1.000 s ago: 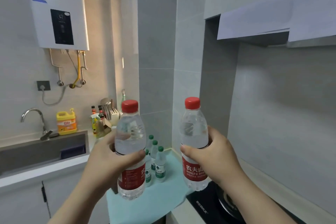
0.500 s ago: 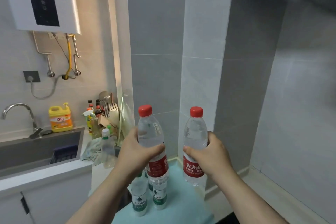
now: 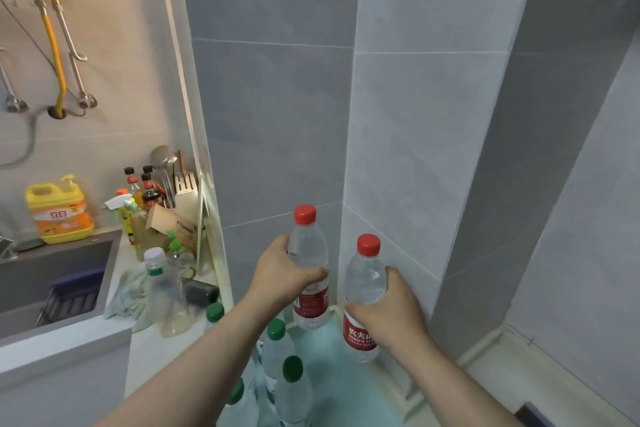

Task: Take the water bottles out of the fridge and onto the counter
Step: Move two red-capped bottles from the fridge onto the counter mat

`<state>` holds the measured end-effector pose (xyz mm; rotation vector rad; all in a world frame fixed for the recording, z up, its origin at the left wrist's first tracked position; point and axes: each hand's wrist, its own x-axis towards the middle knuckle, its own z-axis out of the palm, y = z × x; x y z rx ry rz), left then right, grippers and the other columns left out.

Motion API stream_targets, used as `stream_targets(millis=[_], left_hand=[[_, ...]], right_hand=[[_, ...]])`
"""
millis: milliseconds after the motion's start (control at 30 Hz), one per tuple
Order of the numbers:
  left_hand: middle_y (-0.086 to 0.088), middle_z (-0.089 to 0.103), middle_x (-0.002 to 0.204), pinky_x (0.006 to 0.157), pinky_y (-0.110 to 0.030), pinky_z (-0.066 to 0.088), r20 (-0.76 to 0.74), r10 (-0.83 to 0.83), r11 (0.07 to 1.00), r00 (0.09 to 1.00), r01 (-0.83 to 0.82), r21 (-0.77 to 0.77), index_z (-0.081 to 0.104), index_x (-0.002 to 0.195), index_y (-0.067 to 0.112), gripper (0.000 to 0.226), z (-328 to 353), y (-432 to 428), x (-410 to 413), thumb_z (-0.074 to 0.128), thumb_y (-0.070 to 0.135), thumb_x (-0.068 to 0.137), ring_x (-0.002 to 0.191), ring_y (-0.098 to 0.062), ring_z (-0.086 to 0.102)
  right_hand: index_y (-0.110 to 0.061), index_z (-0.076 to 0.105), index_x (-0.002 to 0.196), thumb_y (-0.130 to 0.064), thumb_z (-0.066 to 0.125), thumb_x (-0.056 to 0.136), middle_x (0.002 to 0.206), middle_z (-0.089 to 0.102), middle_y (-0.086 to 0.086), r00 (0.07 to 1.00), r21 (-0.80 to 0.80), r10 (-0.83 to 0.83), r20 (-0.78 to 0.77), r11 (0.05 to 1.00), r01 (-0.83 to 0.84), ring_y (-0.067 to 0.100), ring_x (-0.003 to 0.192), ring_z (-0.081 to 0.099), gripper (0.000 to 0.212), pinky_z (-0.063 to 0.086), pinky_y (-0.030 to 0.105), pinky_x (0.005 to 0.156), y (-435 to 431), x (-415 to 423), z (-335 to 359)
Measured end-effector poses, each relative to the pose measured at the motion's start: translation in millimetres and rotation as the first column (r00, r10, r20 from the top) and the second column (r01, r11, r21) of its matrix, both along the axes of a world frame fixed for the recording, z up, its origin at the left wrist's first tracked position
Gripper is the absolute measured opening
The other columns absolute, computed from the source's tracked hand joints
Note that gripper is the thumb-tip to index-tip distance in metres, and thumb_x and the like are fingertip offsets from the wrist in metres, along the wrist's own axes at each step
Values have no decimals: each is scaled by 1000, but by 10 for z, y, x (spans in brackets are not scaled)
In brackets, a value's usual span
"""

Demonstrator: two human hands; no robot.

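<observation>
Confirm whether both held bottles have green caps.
No: the left bottle in the left hand and right bottle in the right hand have red caps.

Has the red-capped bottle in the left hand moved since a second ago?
Yes. The clear red-capped water bottle in the left hand went forward and down, past the green-capped bottles, toward the turquoise mat by the grey tiled corner.

Only arms and hands of the person show. The left hand (image 3: 282,276) and right hand (image 3: 393,317) are bare. The left forearm (image 3: 207,360) and right forearm (image 3: 464,388) are bare too, uncovered down to the lower edge.
</observation>
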<state>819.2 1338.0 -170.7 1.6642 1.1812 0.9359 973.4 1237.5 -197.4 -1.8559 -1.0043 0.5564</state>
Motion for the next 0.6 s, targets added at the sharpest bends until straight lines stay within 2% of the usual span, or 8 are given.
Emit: stream_targets(millis=[67, 167, 367, 467, 600], left_hand=[[5, 69, 99, 82, -39, 57, -75, -32, 999, 997, 32, 0, 58, 105, 25, 54, -150, 256, 88, 83, 23, 57, 91, -16, 67], [7, 68, 99, 79, -35, 55, -163, -104, 995, 981, 103, -12, 57, 108, 25, 56, -372, 584, 207, 81, 19, 57, 91, -16, 66], [7, 68, 96, 65, -20, 50, -291, -236, 972, 927, 223, -75, 59, 108, 24, 58, -774, 978, 365, 83, 16, 56, 83, -10, 65], [5, 69, 96, 72, -30, 57, -390, -296, 955, 872, 280, -99, 60, 105, 24, 58, -963, 1088, 419, 82, 20, 51, 86, -15, 67], [5, 70, 99, 74, -32, 57, -561, -336, 936, 756, 332, -113, 62, 109, 26, 65, -1062, 1190, 511, 83, 28, 48, 86, -18, 66]], right_hand=[[-30, 53, 98, -22, 81, 63, 91, 65, -9, 1000, -29, -13, -10, 999, 12, 14, 82, 65, 45, 55, 34, 73, 180, 3, -165], [-30, 53, 97, -24, 81, 62, 92, 66, -7, 999, -58, -32, -6, 998, 32, 16, 84, 65, 45, 55, 34, 73, 432, -14, -416], [-26, 54, 98, -25, 82, 65, 86, 63, -10, 999, -137, -44, -12, 990, 42, 13, 76, 60, 44, 39, 17, 54, 704, 24, -784], [-25, 55, 99, -32, 79, 65, 89, 67, -6, 999, -190, -45, 14, 981, 47, 17, 79, 64, 42, 44, 23, 57, 796, 45, -952], [-23, 55, 100, -35, 78, 66, 90, 67, -4, 998, -236, -62, 26, 969, 67, 20, 82, 65, 43, 48, 26, 64, 843, 55, -1149]])
